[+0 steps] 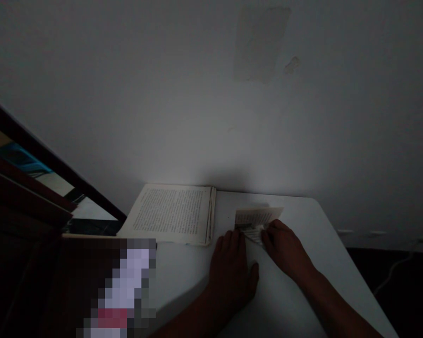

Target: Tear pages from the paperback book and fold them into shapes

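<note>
A folded sheet of printed paper [254, 218] is on the white table, its back part standing up and its front part folded into a point. My right hand [285, 246] pinches the right side of this paper between thumb and fingers. Flat on the tabletop lies my left hand [229, 267], its fingertips at the paper's lower left corner and its thumb held apart. To the left rests a stack of printed pages [172, 211], which neither hand touches. Dim light hides the finer folds.
The white table [186, 270] stands against a grey wall [162, 103] with a patch on it. At left are dark wooden furniture [28, 206] and a blue item [23, 157]. A pale cable [395, 270] hangs at right, beyond the table edge.
</note>
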`<state>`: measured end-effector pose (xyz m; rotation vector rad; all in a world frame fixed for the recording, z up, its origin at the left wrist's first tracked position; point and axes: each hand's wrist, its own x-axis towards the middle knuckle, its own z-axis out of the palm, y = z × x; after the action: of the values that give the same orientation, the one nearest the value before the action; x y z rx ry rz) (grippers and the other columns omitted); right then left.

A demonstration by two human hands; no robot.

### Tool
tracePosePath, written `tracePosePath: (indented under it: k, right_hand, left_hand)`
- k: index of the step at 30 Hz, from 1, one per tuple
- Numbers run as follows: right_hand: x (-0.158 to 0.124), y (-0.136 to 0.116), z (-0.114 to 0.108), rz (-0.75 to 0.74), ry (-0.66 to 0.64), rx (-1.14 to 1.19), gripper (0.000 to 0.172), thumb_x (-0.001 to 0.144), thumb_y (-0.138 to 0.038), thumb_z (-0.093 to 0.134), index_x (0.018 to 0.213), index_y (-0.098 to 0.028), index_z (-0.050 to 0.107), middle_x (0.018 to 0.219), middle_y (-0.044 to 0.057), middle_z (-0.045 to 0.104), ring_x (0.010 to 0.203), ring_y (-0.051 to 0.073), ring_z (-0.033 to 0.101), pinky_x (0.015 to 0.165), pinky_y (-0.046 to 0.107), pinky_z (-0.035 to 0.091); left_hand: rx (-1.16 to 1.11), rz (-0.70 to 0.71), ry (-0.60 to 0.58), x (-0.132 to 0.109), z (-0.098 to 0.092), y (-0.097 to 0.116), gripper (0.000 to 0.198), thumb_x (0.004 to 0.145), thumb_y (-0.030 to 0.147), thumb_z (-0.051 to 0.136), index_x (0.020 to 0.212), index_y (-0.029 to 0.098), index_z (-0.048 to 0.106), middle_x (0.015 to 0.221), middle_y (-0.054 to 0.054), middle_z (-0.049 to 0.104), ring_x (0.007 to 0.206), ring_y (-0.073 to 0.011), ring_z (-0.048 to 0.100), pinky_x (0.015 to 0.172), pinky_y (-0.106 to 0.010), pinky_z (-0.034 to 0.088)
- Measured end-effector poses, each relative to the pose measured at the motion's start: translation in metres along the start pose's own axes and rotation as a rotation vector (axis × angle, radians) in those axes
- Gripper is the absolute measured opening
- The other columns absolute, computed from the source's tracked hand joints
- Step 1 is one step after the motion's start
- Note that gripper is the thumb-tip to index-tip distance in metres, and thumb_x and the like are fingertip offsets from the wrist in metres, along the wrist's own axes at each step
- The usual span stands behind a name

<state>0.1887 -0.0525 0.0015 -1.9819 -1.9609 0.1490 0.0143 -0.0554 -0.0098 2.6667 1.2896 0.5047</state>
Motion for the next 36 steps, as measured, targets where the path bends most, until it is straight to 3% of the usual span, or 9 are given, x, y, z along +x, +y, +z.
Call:
tracePosePath:
  k: [20, 36]
  right_hand:
    - [0.0006, -0.0003, -0.0009, 0.013, -0.018, 0.008, 0.034, 0.089, -0.023, 0.039, 0.065, -0.016, 0.062, 0.073, 0.007, 0.056, 0.07, 0.018, 0.057, 0.068, 0.028, 0.044]
    - [0.0003, -0.0013, -0.0013, 0.013, -0.02, -0.01, 0.034, 0.089, -0.024, 0.039, 0.066, -0.015, 0.063, 0.073, 0.006, 0.055, 0.071, 0.018, 0.056, 0.069, 0.027, 0.043]
  left_hand:
    - [-0.032, -0.023, 0.008, 0.003, -0.0064, -0.0026, 0.061, 0.077, 0.04, 0.052, 0.13, 0.013, 0.041, 0.129, -0.015, 0.047, 0.117, -0.0325, 0.041, 0.102, -0.052, 0.026]
    - [-0.017, -0.014, -0.018, 0.0017, 0.0, -0.0049, 0.058, 0.082, 0.043, 0.045, 0.132, 0.015, 0.04, 0.136, -0.011, 0.043, 0.119, -0.0345, 0.038, 0.099, -0.055, 0.026]
